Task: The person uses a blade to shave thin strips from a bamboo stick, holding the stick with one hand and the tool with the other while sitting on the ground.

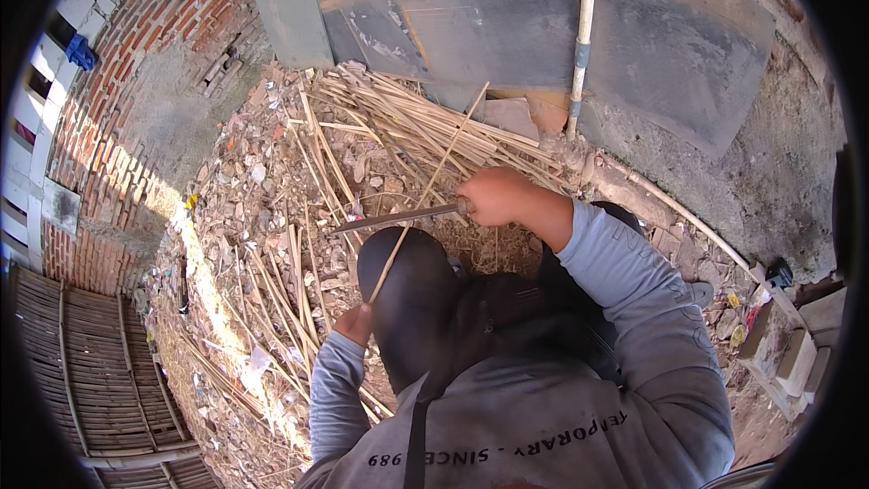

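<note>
My left hand [354, 324] is closed around the lower end of a long thin bamboo strip [445, 161], beside my left knee. The strip slants up and away to the right, over the knee. In my right hand [493, 196], closed on its handle, is a knife with a long dark blade [398, 219]. Its blade points left and crosses the strip just beyond the knee; whether it cuts into the strip, I cannot tell. A pile of split bamboo strips [398, 113] lies on the ground ahead, and several loose bamboo strips [291, 294] lie to the left.
Rubble and litter cover the ground [244, 190]. Grey sheets [489, 27] lean on the far wall behind a white pipe [584, 27]. A brick wall [136, 118] and a woven bamboo panel [81, 371] stand left. Blocks [783, 353] sit at the right.
</note>
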Available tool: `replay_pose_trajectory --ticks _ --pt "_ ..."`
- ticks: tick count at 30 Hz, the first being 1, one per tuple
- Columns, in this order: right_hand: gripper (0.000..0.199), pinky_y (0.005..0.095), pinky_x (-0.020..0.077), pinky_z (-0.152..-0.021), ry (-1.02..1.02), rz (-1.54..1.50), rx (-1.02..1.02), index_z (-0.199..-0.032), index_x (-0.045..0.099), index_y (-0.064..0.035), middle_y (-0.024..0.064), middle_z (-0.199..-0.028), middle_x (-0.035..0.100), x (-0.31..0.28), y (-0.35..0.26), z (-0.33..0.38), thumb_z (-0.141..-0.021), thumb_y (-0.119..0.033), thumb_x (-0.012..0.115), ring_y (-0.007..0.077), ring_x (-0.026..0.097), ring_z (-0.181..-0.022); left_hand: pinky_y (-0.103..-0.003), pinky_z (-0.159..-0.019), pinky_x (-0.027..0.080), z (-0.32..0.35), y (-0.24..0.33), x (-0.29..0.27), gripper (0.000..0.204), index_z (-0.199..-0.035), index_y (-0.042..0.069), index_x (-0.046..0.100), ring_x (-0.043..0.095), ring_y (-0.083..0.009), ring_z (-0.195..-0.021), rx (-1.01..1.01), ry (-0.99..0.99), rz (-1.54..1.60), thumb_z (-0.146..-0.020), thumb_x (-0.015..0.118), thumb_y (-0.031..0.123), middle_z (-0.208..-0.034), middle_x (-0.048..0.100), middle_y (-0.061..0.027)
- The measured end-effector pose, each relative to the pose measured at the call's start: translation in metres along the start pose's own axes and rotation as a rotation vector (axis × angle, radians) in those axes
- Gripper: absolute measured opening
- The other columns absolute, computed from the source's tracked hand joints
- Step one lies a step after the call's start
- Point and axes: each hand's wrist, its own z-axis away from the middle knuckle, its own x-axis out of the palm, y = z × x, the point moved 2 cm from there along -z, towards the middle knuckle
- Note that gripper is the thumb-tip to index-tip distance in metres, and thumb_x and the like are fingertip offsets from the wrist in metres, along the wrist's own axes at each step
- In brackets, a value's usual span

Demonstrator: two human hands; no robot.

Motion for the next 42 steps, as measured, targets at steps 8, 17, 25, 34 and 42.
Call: replay_pose_trajectory --ticks 8,17,25,34,42 --pt "0.034 0.047 0.0525 -0.081 0.173 -0.14 0.197 -0.104 0.069 -0.0075 0.0186 -0.097 0.069 0.009 0.045 -0.012 -0.072 -0.019 0.066 0.0372 0.066 -0.092 -0.032 -0.06 0.041 -0.008 -0.005 0.008 0.064 -0.081 -0.001 0.06 0.05 -0.0149 -0.064 0.036 0.097 0.036 -0.1 0.038 0.056 -0.067 0.056 -0.0047" --pt "0.038 0.0453 0.0527 -0.084 0.123 -0.143 0.225 -0.106 0.068 -0.0057 0.0228 -0.098 0.068 0.007 0.042 -0.009 -0.071 -0.02 0.067 0.04 0.065 -0.094 -0.034 -0.077 0.048 -0.006 0.011 0.005 0.059 -0.105 -0.007 0.065 0.061 -0.0185 -0.082 -0.088 -0.031 0.063 -0.1 0.045 0.049 -0.088 0.068 -0.0114" --pt "0.037 0.0452 0.0523 -0.083 0.052 -0.154 0.205 -0.108 0.068 -0.0061 0.0211 -0.101 0.068 -0.006 0.027 0.0 -0.073 -0.019 0.065 0.0378 0.065 -0.096 -0.035 -0.068 0.045 0.006 0.027 0.003 0.065 -0.093 -0.006 0.064 0.056 -0.0169 -0.071 -0.022 0.055 -0.017 -0.1 0.041 0.054 -0.074 0.062 -0.0085" --pt "0.038 0.0455 0.0524 -0.083 0.127 -0.116 0.237 -0.107 0.068 -0.0065 0.0213 -0.1 0.068 0.001 0.051 -0.012 -0.073 -0.023 0.068 0.0391 0.065 -0.096 -0.032 -0.07 0.046 -0.002 0.016 0.007 0.064 -0.1 -0.005 0.067 0.057 -0.0152 -0.074 0.002 0.034 0.076 -0.099 0.044 0.055 -0.079 0.065 -0.0076" --pt "0.043 0.0459 0.0518 -0.085 0.08 -0.038 0.14 -0.112 0.067 -0.0115 0.0175 -0.102 0.069 0.009 0.038 -0.007 -0.075 -0.032 0.074 0.0364 0.065 -0.099 -0.038 -0.079 0.047 0.007 0.046 0.0 0.063 -0.101 -0.005 0.067 0.063 -0.0239 -0.083 -0.019 -0.012 -0.104 -0.098 0.046 0.054 -0.085 0.067 -0.0169"
